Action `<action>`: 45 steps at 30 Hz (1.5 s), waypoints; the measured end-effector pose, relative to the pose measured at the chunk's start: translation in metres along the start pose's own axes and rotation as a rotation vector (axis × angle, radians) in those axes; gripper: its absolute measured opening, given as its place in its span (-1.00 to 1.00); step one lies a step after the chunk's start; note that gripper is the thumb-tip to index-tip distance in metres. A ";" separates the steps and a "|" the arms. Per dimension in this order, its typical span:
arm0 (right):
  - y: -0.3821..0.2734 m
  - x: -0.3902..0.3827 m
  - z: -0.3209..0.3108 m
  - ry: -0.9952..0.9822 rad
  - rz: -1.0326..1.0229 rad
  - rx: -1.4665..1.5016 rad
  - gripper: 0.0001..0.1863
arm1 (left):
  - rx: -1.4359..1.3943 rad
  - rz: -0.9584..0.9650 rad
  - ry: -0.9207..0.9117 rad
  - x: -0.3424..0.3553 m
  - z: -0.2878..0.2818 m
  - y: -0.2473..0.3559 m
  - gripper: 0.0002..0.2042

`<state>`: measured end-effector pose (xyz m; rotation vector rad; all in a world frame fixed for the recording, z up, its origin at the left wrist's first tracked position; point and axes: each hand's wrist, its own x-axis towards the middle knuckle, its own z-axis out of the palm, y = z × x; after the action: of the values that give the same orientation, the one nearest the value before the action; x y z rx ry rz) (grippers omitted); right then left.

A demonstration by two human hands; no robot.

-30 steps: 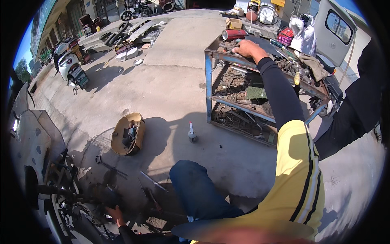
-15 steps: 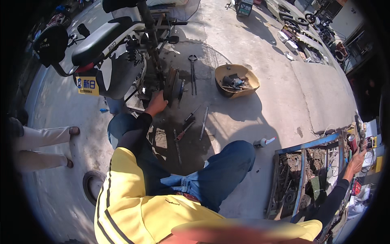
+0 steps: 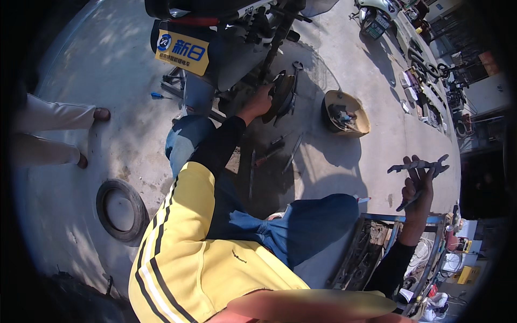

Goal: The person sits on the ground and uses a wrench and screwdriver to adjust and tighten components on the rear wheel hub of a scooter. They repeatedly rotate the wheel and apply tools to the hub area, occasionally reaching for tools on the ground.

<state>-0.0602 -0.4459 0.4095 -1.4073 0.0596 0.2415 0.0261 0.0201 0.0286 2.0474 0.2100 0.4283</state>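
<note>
My left hand (image 3: 259,102) is closed on a dark wheel rim (image 3: 281,102) beside the rear of an electric bike (image 3: 231,59), which carries a yellow placard (image 3: 182,51). My right hand (image 3: 417,191) is raised over the right side, holding metal wrenches (image 3: 436,167) that cross its fingers. Several tools, among them a steel rod (image 3: 293,153) and a red-handled tool (image 3: 264,159), lie on the shaded concrete between my knees and the wheel. A blue-handled screwdriver (image 3: 157,95) lies left of the bike.
A tan bin of parts (image 3: 358,126) stands right of the wheel. A tool cart (image 3: 420,219) is at lower right, a loose tyre (image 3: 136,210) on the left. A person's legs (image 3: 56,113) are at far left. A scooter (image 3: 374,24) and piled parts (image 3: 417,91) are further off.
My right hand has lifted from the cart and moved inward, now holding wrenches. My left hand stays at the wheel. The view has swung round toward the bike.
</note>
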 end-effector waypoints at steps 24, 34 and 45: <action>0.331 0.148 0.322 -0.193 0.682 0.159 -0.59 | -0.491 -0.370 -0.122 -0.012 -0.047 -0.001 -0.55; 0.364 0.165 0.310 -0.441 -0.324 -0.406 -0.64 | -0.216 -0.186 -0.195 -0.005 -0.066 0.036 -0.57; 0.358 0.184 0.275 -0.354 0.748 0.470 -0.78 | -0.359 -0.563 -0.306 -0.020 -0.085 0.060 -0.54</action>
<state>0.0188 -0.1005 0.0745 -0.8072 0.3296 1.0237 -0.0262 0.0526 0.1142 1.5852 0.4687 -0.1865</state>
